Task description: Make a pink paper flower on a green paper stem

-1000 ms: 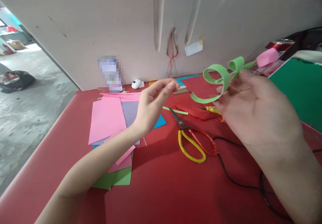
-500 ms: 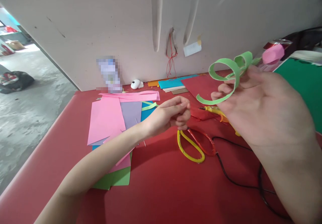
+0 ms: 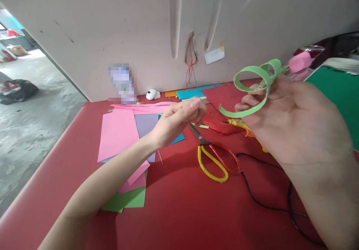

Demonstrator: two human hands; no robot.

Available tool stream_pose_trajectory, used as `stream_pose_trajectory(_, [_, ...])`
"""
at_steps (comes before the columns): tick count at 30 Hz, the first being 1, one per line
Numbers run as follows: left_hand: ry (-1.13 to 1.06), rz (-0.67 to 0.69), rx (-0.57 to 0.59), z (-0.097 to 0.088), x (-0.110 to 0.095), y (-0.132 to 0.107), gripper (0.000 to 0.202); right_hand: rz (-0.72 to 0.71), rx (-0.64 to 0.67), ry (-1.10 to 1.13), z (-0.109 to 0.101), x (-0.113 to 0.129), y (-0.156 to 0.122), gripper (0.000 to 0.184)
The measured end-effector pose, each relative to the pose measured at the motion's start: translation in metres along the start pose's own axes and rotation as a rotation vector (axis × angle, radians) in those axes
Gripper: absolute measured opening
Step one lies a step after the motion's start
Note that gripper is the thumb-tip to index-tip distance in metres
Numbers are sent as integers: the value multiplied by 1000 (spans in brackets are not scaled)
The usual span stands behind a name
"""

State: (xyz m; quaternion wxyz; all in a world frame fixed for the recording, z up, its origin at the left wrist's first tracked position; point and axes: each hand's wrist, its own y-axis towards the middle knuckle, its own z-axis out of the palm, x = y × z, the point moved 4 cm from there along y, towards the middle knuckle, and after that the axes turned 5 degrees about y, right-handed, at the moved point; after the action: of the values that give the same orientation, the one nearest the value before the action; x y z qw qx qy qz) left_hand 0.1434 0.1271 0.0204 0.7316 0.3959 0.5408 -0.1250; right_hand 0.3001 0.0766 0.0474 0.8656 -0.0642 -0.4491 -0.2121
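Observation:
My right hand point(image 3: 291, 119) is raised over the red table point(image 3: 179, 212) and closed on a paper flower. The flower has curled green paper strips point(image 3: 252, 89) as leaves and a pink bud point(image 3: 300, 61) at its far tip. My left hand point(image 3: 176, 119) hovers just left of the strips, above the scissors' blades. Its thumb and fingers are pinched together, and I cannot make out what is between them. Scissors point(image 3: 215, 158) with yellow and red handles lie open on the table between my two arms.
Pink paper sheets point(image 3: 117, 130), purple, blue and green sheets point(image 3: 126, 199) lie at the left under my forearm. A yellow-tipped tool point(image 3: 238, 122) with a black cable point(image 3: 260, 201) lies on red paper scraps. A green board point(image 3: 333, 93) stands at right. A wall closes the far edge.
My left hand dropped to the table near the scissors half a second ago, then rose again with its fingers pinched. My right hand lifted the flower slightly up and to the right.

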Motion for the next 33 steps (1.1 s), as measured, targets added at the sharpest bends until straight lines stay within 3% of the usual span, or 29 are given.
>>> stream_pose_trajectory(4, [-128, 168, 4, 5, -10, 1, 49, 19, -26, -1, 2, -4, 0, 36])
stream_pose_trajectory(6, [-134, 145, 11, 8, -15, -1, 51, 49, -46, 1, 1, -7, 0, 33])
stream_pose_trajectory(10, [26, 42, -91, 12, -26, -4, 52, 79, -41, 11, 0, -9, 0, 29])
stream_pose_trajectory(15, [233, 11, -244, 7, -31, -6, 30, 77, -7, 9, 1, -9, 0, 30])
stream_pose_trajectory(17, [406, -12, -212, 6, -30, -5, 24, 96, -4, -5, 2, -9, -1, 32])
stream_pose_trajectory(19, [587, -21, -151, 7, -29, -5, 31, 110, -17, -7, 3, -10, -1, 34])
stream_pose_trajectory(23, [829, 127, -74, 10, -30, -5, 15, 106, -4, 0, 3, -11, -1, 30])
stream_pose_trajectory(27, [879, 275, -110, 10, -33, -6, 28, 113, 56, 31, 3, -12, -2, 26])
stream_pose_trajectory(33, [723, 306, -139, 8, -33, -5, 42, 89, 57, -5, 1, -12, -2, 25])
